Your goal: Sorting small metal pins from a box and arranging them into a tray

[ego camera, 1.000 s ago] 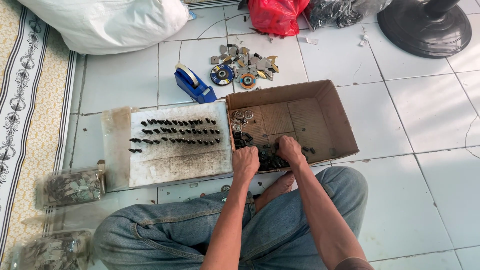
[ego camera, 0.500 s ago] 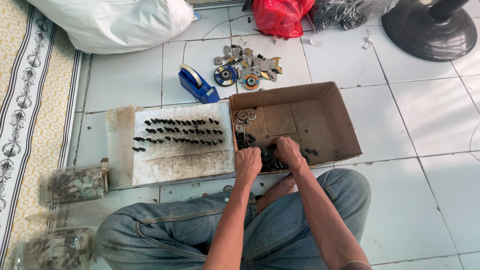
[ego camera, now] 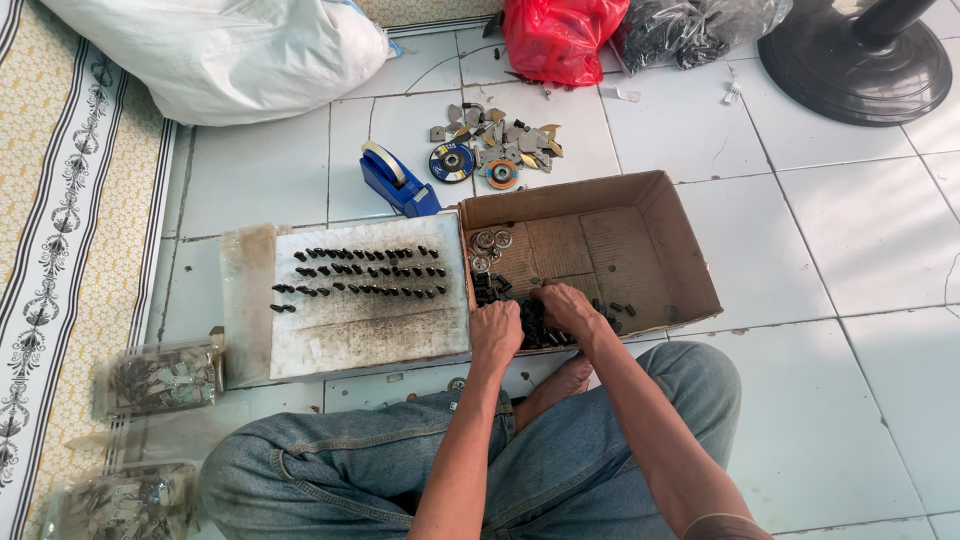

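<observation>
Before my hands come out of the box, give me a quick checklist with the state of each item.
1. Left hand at the box's near edge by the small black parts: ok.
2. Right hand on the parts inside the cardboard box: ok.
3. A part actually gripped in the fingers: cannot tell.
4. Bare space below the rows on the white board: ok.
5. Rows lying orderly: ok.
6. Blue tape dispenser apart from the board: ok.
</observation>
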